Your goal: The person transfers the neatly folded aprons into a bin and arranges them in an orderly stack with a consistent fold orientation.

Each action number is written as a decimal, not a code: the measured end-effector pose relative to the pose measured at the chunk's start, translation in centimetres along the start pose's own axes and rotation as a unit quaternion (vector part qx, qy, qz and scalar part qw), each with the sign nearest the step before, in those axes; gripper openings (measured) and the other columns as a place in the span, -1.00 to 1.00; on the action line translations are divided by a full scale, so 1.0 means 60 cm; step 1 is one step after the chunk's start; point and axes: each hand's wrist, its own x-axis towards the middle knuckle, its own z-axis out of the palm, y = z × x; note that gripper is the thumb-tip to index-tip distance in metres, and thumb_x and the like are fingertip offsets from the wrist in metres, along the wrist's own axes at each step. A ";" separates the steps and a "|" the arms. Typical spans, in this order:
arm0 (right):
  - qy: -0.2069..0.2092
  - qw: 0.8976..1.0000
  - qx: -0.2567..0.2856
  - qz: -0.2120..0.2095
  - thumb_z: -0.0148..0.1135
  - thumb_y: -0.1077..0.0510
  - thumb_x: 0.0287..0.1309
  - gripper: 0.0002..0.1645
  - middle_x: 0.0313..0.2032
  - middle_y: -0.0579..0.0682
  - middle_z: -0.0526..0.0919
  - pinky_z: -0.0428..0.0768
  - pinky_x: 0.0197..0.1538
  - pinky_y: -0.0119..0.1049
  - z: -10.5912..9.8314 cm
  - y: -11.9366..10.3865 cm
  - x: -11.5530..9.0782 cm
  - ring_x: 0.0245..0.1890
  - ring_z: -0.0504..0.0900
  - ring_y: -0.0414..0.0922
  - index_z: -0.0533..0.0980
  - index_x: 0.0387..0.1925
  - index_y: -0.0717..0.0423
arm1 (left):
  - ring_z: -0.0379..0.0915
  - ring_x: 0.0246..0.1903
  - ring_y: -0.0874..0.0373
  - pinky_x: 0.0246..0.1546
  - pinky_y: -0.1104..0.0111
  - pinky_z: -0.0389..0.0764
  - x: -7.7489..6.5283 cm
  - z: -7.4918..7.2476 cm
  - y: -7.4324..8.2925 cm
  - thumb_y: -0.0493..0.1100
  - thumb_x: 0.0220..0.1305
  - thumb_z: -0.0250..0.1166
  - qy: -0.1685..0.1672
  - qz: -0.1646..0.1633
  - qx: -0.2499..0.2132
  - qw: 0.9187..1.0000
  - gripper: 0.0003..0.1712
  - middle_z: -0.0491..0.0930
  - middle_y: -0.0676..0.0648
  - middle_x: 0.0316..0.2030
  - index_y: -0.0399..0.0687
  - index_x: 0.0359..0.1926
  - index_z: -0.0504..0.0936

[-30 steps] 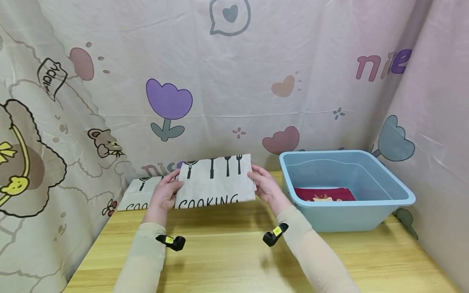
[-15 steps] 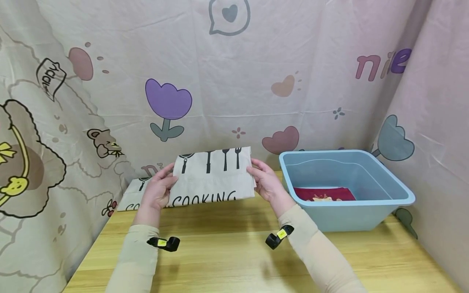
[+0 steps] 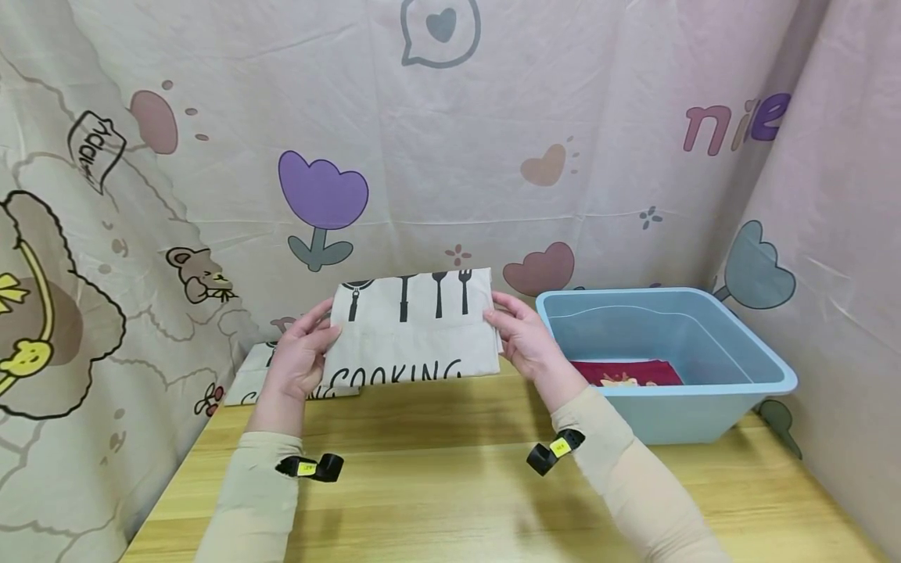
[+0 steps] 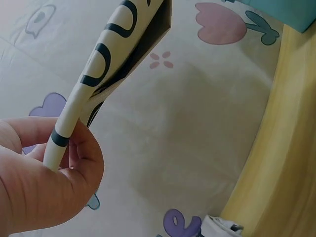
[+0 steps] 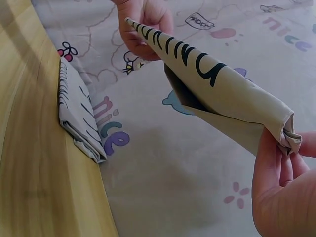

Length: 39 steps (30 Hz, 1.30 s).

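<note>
While my left hand (image 3: 297, 356) and right hand (image 3: 528, 336) pinch the cloth (image 3: 415, 332) by its ends, it's up off the tabletop (image 3: 422, 489), left of the bin (image 3: 679, 414); I'd call this the carry step, next move likely needing both ends level.

Pale printed fabric (image 3: 436, 180) hangs behind and along both sides of a yellowish wood-grain table (image 3: 422, 508), lightly creased and folded near the right corner. Prints dot it — a purple tulip (image 3: 324, 191) and a speech bubble (image 3: 441, 27) at the back, a small bear (image 3: 204, 274) towards the left, coloured lettering (image 3: 735, 125) high on the right. Soft light leaves faint, blurred shadows on the table.
</note>
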 end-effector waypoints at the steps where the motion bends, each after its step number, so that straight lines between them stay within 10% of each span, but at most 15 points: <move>1: -0.002 1.000 -0.003 -0.002 -0.01 0.34 0.42 -0.45 -0.23 -0.11 0.67 0.68 -0.33 -0.32 -0.001 -0.003 -0.002 -0.35 0.69 -0.22 0.21 0.39 0.30 | 0.60 -0.32 0.24 -0.31 0.45 0.64 -0.001 0.003 0.001 -0.55 0.36 0.07 0.000 0.002 -0.002 1.000 -0.43 0.63 0.01 -0.26 0.05 0.22 0.58; 39: 0.039 0.995 -0.085 -0.036 0.15 0.18 0.40 -0.50 -0.12 -0.14 0.67 0.68 -0.13 -0.27 -0.113 -0.115 -0.078 -0.20 0.70 -0.20 0.34 0.31 0.12 | 0.59 -0.29 0.23 -0.29 0.37 0.60 -0.013 0.159 -0.001 -0.50 0.35 0.13 -0.017 0.016 0.071 0.997 -0.34 0.58 0.06 -0.19 -0.10 0.43 0.34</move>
